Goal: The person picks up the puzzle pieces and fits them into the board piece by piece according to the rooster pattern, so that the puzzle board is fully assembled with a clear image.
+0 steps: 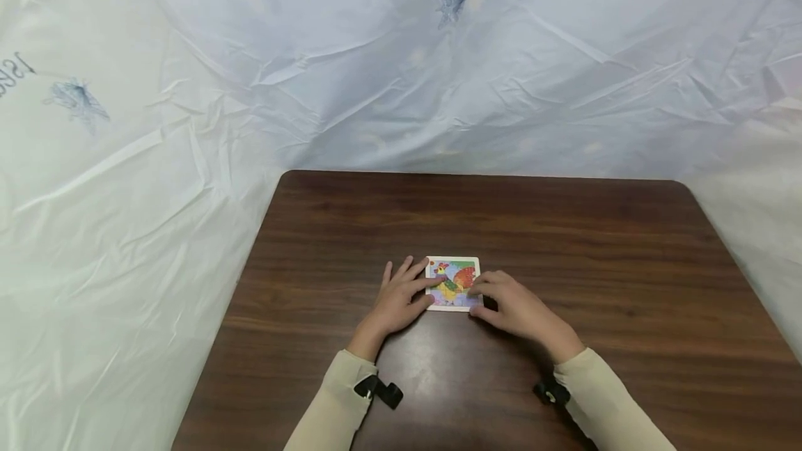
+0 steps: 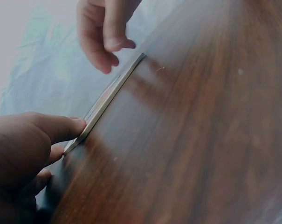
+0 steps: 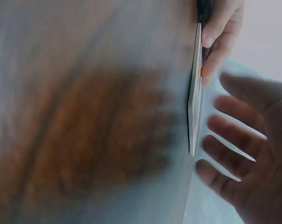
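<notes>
A small square jigsaw puzzle (image 1: pixel 464 295) with a white border and a colourful bird picture lies flat on the brown table. My left hand (image 1: pixel 396 303) is at its left side, fingers spread; the index finger reaches over the picture and the thumb touches the near left corner. In the left wrist view, the left thumb (image 2: pixel 68 128) rests at the board's edge (image 2: pixel 110 99). My right hand (image 1: pixel 515 305) hovers by the right side, its fingertips over that border. The right wrist view shows the right fingers (image 3: pixel 234 133) loosely bent, apart from the board and holding nothing.
The dark wood-grain table (image 1: pixel 626 263) has rounded far corners. White plastic sheeting (image 1: pixel 401 89) with printed lettering hangs behind it and along its sides. Black straps (image 1: pixel 379 390) circle both cream sleeves (image 1: pixel 332 402).
</notes>
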`<state>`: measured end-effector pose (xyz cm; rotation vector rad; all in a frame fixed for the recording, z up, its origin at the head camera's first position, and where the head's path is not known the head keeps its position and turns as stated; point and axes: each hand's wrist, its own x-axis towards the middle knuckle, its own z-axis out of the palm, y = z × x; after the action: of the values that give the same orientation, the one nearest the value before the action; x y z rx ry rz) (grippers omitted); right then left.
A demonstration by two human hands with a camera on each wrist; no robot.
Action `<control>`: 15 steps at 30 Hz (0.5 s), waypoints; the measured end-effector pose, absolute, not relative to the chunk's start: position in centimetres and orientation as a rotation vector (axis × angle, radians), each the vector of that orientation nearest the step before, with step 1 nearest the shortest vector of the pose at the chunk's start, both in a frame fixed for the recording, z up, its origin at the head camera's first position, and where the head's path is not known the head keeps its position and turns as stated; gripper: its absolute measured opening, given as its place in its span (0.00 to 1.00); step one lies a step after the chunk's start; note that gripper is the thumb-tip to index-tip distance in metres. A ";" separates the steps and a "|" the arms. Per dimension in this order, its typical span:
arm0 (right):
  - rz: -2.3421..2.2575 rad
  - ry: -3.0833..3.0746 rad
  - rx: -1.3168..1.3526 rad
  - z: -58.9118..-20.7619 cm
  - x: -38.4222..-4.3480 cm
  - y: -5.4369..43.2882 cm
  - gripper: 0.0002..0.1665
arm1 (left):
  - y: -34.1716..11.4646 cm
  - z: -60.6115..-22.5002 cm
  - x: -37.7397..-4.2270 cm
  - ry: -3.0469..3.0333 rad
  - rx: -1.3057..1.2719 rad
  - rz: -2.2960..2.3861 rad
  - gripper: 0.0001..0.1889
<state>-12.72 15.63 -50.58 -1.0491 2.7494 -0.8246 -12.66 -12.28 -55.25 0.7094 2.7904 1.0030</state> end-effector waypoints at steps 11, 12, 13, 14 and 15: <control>-0.653 2.721 -1.020 -50.1 -11.8 14.9 0.16 | -12.5 -54.9 -12.6 2.792 0.693 0.928 0.22; -0.656 2.729 -0.998 -50.1 -11.7 14.9 0.15 | -12.5 -54.9 -12.5 2.795 0.686 0.924 0.22; -0.660 2.737 -0.975 -50.2 -11.6 15.0 0.14 | -12.5 -54.9 -12.5 2.799 0.682 0.921 0.23; -0.665 2.745 -0.944 -50.3 -11.6 15.0 0.13 | -12.4 -55.0 -12.4 2.801 0.678 0.918 0.23; -0.669 2.755 -0.923 -50.4 -11.5 15.1 0.12 | -12.4 -55.0 -12.4 2.801 0.670 0.927 0.24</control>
<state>-11.54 15.06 -50.36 -0.9234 2.7550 -0.6689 -12.39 -12.35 -55.01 0.6696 2.8006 0.9271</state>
